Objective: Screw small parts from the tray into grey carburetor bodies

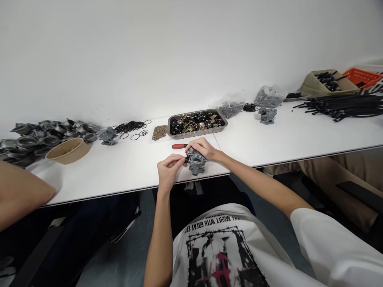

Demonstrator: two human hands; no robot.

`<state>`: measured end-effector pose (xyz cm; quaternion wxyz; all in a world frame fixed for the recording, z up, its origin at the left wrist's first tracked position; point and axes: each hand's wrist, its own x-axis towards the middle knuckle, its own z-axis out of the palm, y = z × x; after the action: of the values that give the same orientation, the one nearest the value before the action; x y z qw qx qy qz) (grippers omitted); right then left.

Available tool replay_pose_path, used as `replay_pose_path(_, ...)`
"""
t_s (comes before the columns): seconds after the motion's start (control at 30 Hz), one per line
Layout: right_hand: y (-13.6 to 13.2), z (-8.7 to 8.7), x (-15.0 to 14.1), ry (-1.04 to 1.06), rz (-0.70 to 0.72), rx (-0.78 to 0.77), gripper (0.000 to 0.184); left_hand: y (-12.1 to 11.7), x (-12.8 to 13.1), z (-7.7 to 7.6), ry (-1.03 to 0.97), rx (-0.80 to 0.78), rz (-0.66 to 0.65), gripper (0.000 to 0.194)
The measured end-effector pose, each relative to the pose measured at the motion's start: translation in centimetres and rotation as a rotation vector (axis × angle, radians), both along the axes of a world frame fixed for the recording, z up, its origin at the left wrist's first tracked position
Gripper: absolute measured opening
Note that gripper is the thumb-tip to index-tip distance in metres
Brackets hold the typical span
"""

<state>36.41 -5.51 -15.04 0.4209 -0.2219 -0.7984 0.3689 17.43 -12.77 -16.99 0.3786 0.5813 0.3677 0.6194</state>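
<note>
Near the table's front edge, my right hand [204,148] is closed over the top of a grey metal carburetor [197,161], which rests on the white table with a round bore facing up. My left hand [170,167] pinches a small black part [187,159] at the carburetor's left side, thumb and forefinger pressed together. The fingers partly hide that part, so its exact kind is unclear. Just behind my hands lies a red-handled tool [178,146], its other end hidden by my right hand.
A metal tray [223,126] of small black and brass parts stands behind, beside a pile of brass pieces [159,132]. Leftward are black rubber rings [130,126], another carburetor [107,135], a paper bowl [68,151] and heaped castings. Black hoses [344,107] lie right. Another person's arm [24,191] reaches in left.
</note>
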Motion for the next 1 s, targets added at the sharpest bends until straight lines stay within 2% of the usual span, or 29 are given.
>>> replay_pose_path(0.1, 0.0, 0.1, -0.1, -0.003, 0.007, 0.01, 0.058, -0.1, -0.3, -0.1, 0.033, -0.013, -0.008, 0.012)
replay_pose_path(0.2, 0.2, 0.0, -0.2, -0.004, 0.017, -0.003, 0.056, 0.8, -1.3, 0.6, 0.131, -0.045, -0.015, 0.017)
replay_pose_path(0.3, 0.5, -0.4, -0.4, 0.0, 0.038, -0.068, 0.056, 3.7, -2.1, 2.1, 0.32, -0.015, 0.032, 0.021)
replay_pose_path(0.4, 0.8, -0.7, -0.5, 0.025, 0.053, -0.13, 0.057, 7.6, -2.3, 3.3, 0.488, 0.015, -0.006, 0.006)
replay_pose_path(0.43, 0.8, -0.7, -0.5, 0.029, 0.054, -0.14, 0.057, 8.7, -2.3, 3.5, 0.54, 0.021, -0.039, 0.004)
replay_pose_path(0.47, 0.8, -0.8, -0.5, 0.029, 0.053, -0.147, 0.057, 9.6, -2.1, 3.5, 0.585, 0.025, -0.068, 0.009)
replay_pose_path(0.57, 0.8, -0.8, -0.4, 0.03, 0.042, -0.171, 0.058, 10.8, -1.8, 2.9, 0.645, 0.031, -0.107, 0.02)
replay_pose_path(0.67, 0.9, -0.8, -0.5, 0.048, 0.006, -0.213, 0.062, 10.6, -1.9, 2.3, 0.626, 0.009, -0.116, 0.016)
replay_pose_path(0.77, 1.2, -0.9, -0.6, 0.073, -0.057, -0.262, 0.067, 10.3, -2.8, 2.6, 0.548, -0.027, -0.106, 0.008)
replay_pose_path(0.9, 1.5, -1.0, -0.7, 0.08, -0.119, -0.31, 0.064, 10.8, -4.6, 4.1, 0.326, -0.08, -0.054, 0.025)
replay_pose_path(1.0, 1.8, -0.9, -0.8, 0.053, -0.102, -0.341, 0.063, 11.7, -6.3, 4.8, 0.08, -0.097, -0.016, 0.035)
